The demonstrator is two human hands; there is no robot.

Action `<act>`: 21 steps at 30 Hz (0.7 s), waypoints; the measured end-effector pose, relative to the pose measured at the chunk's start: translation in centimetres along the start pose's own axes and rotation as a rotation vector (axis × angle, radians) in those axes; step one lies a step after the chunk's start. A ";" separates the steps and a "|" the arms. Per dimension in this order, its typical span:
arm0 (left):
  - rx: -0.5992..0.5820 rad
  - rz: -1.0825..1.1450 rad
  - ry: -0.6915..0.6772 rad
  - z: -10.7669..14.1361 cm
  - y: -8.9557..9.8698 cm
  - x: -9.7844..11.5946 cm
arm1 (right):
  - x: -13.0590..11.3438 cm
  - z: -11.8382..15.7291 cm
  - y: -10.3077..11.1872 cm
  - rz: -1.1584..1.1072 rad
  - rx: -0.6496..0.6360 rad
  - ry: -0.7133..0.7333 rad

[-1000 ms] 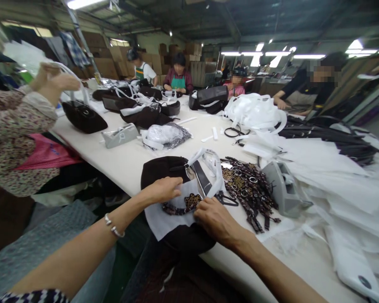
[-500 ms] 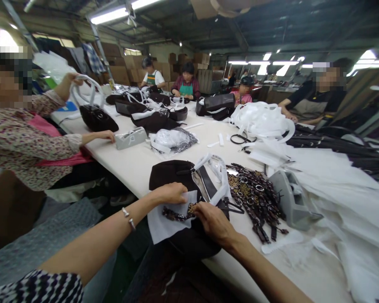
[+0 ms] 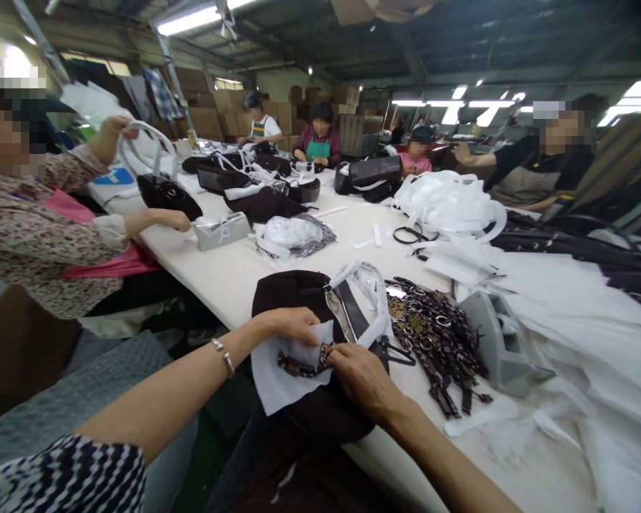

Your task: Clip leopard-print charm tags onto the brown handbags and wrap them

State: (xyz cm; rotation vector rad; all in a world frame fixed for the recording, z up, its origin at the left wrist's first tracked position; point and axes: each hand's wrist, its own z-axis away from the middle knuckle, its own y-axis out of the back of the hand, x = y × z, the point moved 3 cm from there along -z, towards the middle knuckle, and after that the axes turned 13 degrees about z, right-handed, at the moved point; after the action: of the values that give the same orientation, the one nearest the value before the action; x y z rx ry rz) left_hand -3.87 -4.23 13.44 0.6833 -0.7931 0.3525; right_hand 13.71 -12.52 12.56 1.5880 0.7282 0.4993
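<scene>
A dark brown handbag (image 3: 283,293) lies on the near edge of the table, its white-wrapped handles (image 3: 377,303) pointing away to the right. Over the bag's front is a thin white sheet (image 3: 275,392), and a bag charm (image 3: 296,367) with dark beaded straps and a leopard-patterned piece rests on it. My left hand (image 3: 298,325) is closed on the sheet's upper edge, its fingertips partly hidden. The fingers of my right hand (image 3: 364,377) pinch the charm at its patterned end. A heap of similar charms (image 3: 427,328) with metal rings lies right of the bag.
Right of the charms stands a grey tape dispenser (image 3: 494,342), beside layered white sheets (image 3: 555,292). Farther back are a white strip pile (image 3: 446,203), a plastic-wrapped bundle (image 3: 296,235) and several dark bags (image 3: 261,203). A co-worker at left touches another tape dispenser (image 3: 221,231).
My hands stay nearly in place on the sheet and the charm. The co-worker at right has raised an arm out to the side. The left co-worker's hand has drawn slightly back at the dispenser.
</scene>
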 end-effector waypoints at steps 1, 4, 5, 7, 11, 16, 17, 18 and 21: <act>-0.029 0.013 0.027 -0.2 0.0 0.0 | 0.1 0.0 0.0 -0.058 0.022 -0.010; -0.089 0.024 0.076 -0.9 0.0 0.2 | 0.6 0.0 0.3 -0.262 0.066 0.027; -0.094 0.021 0.075 -1.1 0.1 0.4 | 0.8 0.0 0.4 -0.316 0.071 0.035; -0.086 0.012 0.040 -1.3 0.1 0.9 | 1.3 -0.1 0.6 -0.374 0.079 -0.003; -0.062 0.018 -0.088 -0.3 -0.1 1.7 | 2.2 -0.5 1.0 -0.317 0.014 -0.183; -0.058 0.181 -0.148 1.4 -0.4 1.4 | 2.3 -1.1 1.5 -0.160 -0.118 -0.213; -0.026 0.205 -0.140 1.6 -0.3 1.3 | 2.3 -1.1 1.5 -0.155 -0.101 -0.189; 0.012 0.216 -0.134 1.6 -0.3 1.2 | 2.2 -1.0 1.5 -0.159 -0.073 -0.160; 0.020 0.277 -0.111 1.3 -0.5 1.0 | 2.2 -0.3 1.1 -0.171 0.013 -0.104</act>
State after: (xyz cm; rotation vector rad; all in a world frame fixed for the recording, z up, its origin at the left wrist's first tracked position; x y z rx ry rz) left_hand -3.67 -5.46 14.64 0.6157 -0.9948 0.5776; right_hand 15.19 -10.83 13.50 1.5361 0.7810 0.2857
